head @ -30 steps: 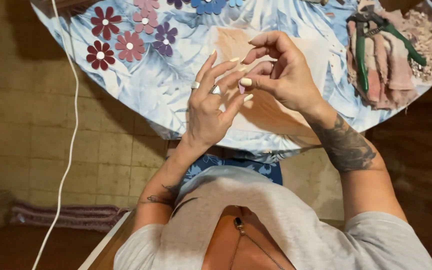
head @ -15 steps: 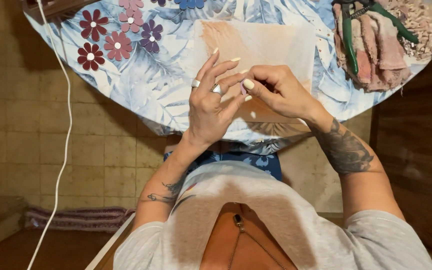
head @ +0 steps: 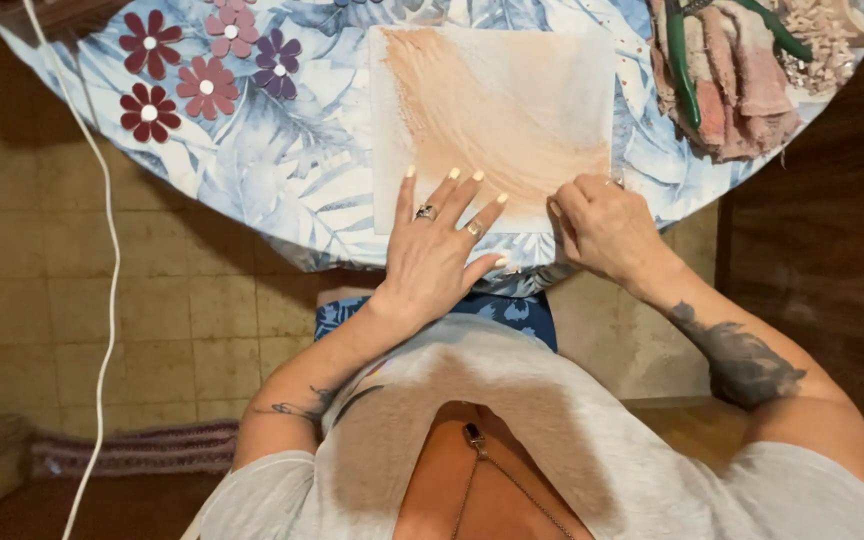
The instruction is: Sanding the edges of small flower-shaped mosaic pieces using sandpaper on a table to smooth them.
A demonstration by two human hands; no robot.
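At the near edge of a round bench (head: 282, 170) w/ a blue leaf-print cloth, head view looking down: a square board (head: 497, 110), smeared peach over white, lies flat in front of the person. Left hand (head: 437, 250) rests palm-down on the board's near-left corner, fingers spread, grip apart, likely pinning it steady. Right hand (head: 607, 230) is curled at the board's near-right corner, fingers together; whether it pinches anything, cannot tell. Paper flowers (head: 207, 55), maroon, pink, purple, sit far left, well apart from the board. Green-handled pliers (head: 682, 60) lie on a pink rag (head: 747, 90) at far right, out of the way. White cord (head: 102, 250) hangs left, off the bench.
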